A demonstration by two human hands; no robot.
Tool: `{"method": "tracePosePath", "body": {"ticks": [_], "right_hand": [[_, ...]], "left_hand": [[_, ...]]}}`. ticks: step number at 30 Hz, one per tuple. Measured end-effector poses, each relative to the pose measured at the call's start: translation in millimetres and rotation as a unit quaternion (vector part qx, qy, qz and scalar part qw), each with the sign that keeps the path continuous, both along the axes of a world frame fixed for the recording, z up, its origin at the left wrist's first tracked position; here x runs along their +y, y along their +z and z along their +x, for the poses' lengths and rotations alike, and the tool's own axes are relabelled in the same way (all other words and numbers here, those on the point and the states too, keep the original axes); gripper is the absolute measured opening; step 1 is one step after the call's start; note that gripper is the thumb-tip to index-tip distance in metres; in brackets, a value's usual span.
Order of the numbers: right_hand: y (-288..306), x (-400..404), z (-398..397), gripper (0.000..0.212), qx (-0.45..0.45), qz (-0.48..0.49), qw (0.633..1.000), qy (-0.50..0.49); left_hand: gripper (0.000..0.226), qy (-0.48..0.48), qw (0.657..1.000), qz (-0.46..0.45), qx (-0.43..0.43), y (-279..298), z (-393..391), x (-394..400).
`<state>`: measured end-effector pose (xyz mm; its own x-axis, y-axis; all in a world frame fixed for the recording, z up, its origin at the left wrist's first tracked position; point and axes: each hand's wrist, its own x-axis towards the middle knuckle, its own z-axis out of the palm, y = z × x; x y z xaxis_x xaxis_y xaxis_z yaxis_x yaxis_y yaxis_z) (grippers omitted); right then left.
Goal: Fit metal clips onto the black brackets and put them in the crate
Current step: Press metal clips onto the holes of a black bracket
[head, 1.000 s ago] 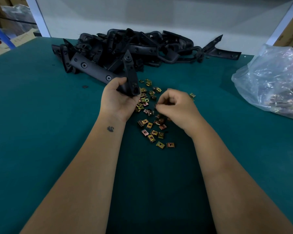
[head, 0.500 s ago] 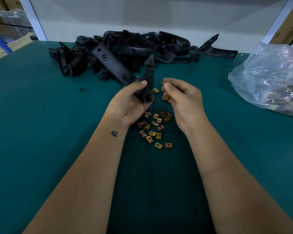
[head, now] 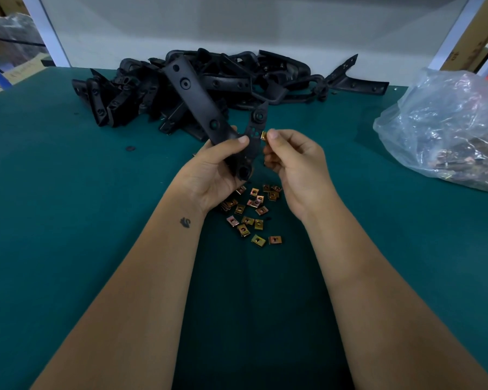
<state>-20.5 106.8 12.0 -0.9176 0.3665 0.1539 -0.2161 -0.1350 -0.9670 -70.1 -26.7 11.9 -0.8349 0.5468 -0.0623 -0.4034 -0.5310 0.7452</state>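
Small brass-coloured metal clip (head: 263, 135) is pinched between right thumb and forefinger, touching or just beside the edge of the short arm of the V-shaped black plastic bracket (head: 197, 102); contact too small to confirm. The bracket is lifted above the green mat (head: 68, 206), long arm pointing up and away, short arm with its small holes rising toward the clip. Left hand (head: 217, 170) grips the bracket at the bend, thumb across the front, fingers curled behind. Right hand (head: 293, 161) has its other fingers loosely curled under; whether it holds spare clips cannot be told.

Step in hand looks like sliding the clip onto the short arm. To do it well: keep the bracket steady at the bend, line the clip's open mouth square with the arm's edge, push straight until the clip hole sits over a bracket hole. Skewed entry would likely jam or spring the clip off.

Below the hands, a scatter of loose brass clips (head: 251, 215) lies on the mat. Behind, a pile of black brackets (head: 237, 77) at the far edge. A clear plastic bag (head: 445, 122) with more clips sits at right. No crate in view.
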Motion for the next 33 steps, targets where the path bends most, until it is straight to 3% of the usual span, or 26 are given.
{"method": "tracePosePath", "body": {"ticks": [9, 15, 21, 25, 33], "right_hand": [[-0.2, -1.4, 0.4, 0.011, 0.002, -0.036, 0.999, 0.015], [0.1, -5.0, 1.2, 0.007, 0.002, -0.054, 0.998, 0.043], [-0.9, -3.3, 2.1, 0.005, -0.007, -0.066, 0.997, 0.047], [-2.2, -2.3, 1.6, 0.011, -0.024, -0.047, 0.998, 0.030], [-1.7, 0.6, 2.5, 0.006, -0.031, -0.054, 0.997, 0.044]], "left_hand": [[0.041, 0.001, 1.000, -0.010, 0.006, -0.6, 0.6, 0.6], [0.051, -0.008, 0.999, -0.014, 0.042, -1.4, 1.2, -0.6], [0.038, -0.027, 0.998, -0.012, 0.052, -0.6, 2.3, -0.6], [0.046, -0.019, 0.997, -0.031, 0.070, -2.1, 1.0, -1.6], [0.042, -0.015, 0.997, -0.043, 0.067, -3.0, 1.3, -2.4]]}}
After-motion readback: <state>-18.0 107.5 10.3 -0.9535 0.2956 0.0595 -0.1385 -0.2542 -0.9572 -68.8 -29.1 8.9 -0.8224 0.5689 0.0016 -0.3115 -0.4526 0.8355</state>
